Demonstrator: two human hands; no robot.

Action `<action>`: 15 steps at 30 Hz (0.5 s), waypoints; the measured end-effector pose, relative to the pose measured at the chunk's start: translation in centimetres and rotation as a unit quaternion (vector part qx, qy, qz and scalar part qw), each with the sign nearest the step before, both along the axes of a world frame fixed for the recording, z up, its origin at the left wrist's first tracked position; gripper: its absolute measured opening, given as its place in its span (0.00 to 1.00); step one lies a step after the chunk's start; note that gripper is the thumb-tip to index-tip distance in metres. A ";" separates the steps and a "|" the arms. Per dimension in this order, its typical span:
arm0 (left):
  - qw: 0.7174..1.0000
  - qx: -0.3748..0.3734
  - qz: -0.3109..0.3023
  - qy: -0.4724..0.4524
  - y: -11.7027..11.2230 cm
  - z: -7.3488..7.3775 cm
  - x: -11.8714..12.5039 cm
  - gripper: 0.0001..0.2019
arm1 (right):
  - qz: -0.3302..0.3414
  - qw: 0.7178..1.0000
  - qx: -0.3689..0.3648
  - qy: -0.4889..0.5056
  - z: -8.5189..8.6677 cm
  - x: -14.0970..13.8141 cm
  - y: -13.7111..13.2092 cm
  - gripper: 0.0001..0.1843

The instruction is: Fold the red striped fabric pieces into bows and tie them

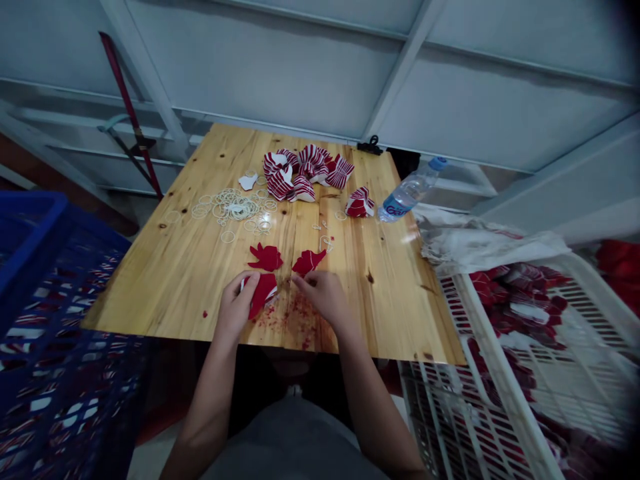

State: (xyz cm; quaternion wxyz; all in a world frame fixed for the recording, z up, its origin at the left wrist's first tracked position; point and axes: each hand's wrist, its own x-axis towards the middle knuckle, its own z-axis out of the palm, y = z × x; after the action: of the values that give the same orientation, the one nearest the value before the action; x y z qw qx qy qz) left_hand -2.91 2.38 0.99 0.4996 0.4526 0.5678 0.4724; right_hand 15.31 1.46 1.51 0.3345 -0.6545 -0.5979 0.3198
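Note:
My left hand point(237, 303) grips a red piece of cloth point(261, 293) with a white striped edge, thumb on top, over the near part of the wooden table. To its right, my right hand point(323, 297) has thumb and forefinger pinched together; anything between them is too small to make out. Just beyond the hands lie two red cloth pieces, a left one point(266, 257) with jagged ends and a right one point(309, 261) close to my right fingertips. Red lint crumbs point(295, 317) are scattered on the wood between my hands.
Pale rubber bands point(237, 205) are heaped on the wooden table point(400, 287). Behind are bundles of red-and-white striped cloth point(300, 175), and a water bottle point(410, 192) at right. A blue crate point(65, 267) stands left, a white crate point(500, 347) with cloth right.

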 end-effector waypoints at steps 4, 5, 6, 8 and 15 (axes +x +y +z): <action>0.998 0.024 -0.066 -0.001 0.1 0.2 -0.2 0.17 | 0.122 0.982 0.121 0.084 1.5 -1.6 -0.4 0.17; 0.996 0.025 -0.089 -0.011 0.1 0.2 -0.6 0.17 | 0.138 0.977 0.132 0.095 1.5 -2.0 -0.4 0.18; 0.993 0.018 -0.114 -0.029 0.0 0.2 -1.1 0.17 | 0.138 0.976 0.129 0.106 1.4 -2.4 -0.4 0.17; 0.986 -0.014 -0.153 -0.067 -0.1 0.0 -2.2 0.19 | 0.103 0.978 0.097 0.151 0.8 -3.0 -0.3 0.14; 0.994 -0.029 -0.109 -0.012 0.0 -0.9 -5.0 0.17 | 0.041 0.979 0.090 0.181 -0.8 -5.2 1.0 0.11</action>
State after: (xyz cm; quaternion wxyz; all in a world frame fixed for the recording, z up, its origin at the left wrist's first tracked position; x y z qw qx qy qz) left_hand -7.91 2.38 0.08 0.5680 0.4909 0.5226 0.4041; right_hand 10.10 2.50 0.74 0.4810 -0.5279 -0.5803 0.3914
